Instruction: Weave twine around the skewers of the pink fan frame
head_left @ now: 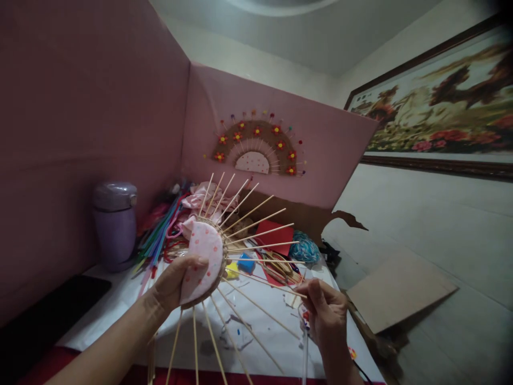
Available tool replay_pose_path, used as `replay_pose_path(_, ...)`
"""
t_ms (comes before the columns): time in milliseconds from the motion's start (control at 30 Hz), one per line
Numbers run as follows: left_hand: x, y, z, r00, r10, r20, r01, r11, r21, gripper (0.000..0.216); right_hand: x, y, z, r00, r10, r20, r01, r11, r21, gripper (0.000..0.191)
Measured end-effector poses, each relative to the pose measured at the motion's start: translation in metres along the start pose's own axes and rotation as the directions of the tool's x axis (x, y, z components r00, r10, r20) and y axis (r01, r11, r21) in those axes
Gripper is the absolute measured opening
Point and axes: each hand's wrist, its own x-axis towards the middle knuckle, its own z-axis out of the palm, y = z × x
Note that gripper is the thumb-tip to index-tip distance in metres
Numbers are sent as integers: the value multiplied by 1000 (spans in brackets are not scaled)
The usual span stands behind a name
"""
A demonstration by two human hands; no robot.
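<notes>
A half-round piece of white cloth with orange dots (202,248) is upright in front of me, its curved edge bound with brown cord (225,251). Several thin wooden sticks (276,244) fan out from that edge. My left hand (176,280) is closed on the cloth piece, thumb across its face. On the other side, my right hand (326,310) pinches the tip of one wooden stick that points toward it. Whether those fingers also hold a strand of cord is too small to tell.
A finished-looking fan with red flowers (257,131) is pinned to the pink board behind. A purple flask (115,227) stands left, near colourful pipe cleaners (162,235). Blue yarn (304,248), red card (276,238) and scissors (280,264) lie on the white tabletop (276,342).
</notes>
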Motion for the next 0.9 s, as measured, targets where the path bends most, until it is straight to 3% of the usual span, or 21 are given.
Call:
replay_pose_path(167, -1, 1, -1, 1000, -7, -4, 7, 1000, -7, 19, 7, -1, -3, 992, 57, 116, -50, 997, -67, 30)
replay_pose_path(400, 1, 4, -5, 996, -24, -80, 28, 998, 50, 16, 19, -23, -4, 967, 164, 196, -179, 982, 61, 24)
replay_pose_path(567, -4, 4, 0, 998, -25, -64, 28, 999, 42, 17, 24, -32, -9, 964, 161, 213, -182, 980, 84, 21)
replay_pose_path(667, -4, 4, 4, 998, -14, -54, 16, 999, 34, 18, 23, -45, -7, 980, 100, 175, -107, 994, 36, 22)
replay_pose_path(767, -3, 3, 4, 999, -14, -40, 15, 1000, 23, 18, 14, -63, 0, 985, 4, 171, 16, 993, -118, 21)
replay_pose_path(833, -2, 3, 2, 999, -8, -36, 9, 1000, 26, 18, 3, -76, 8, 964, -16, 267, 92, 956, -277, 20)
replay_pose_path(900, -1, 2, 1, 999, 9, -44, -7, 999, 40, 18, -8, -84, 19, 914, -90, 396, 265, 871, -414, 9)
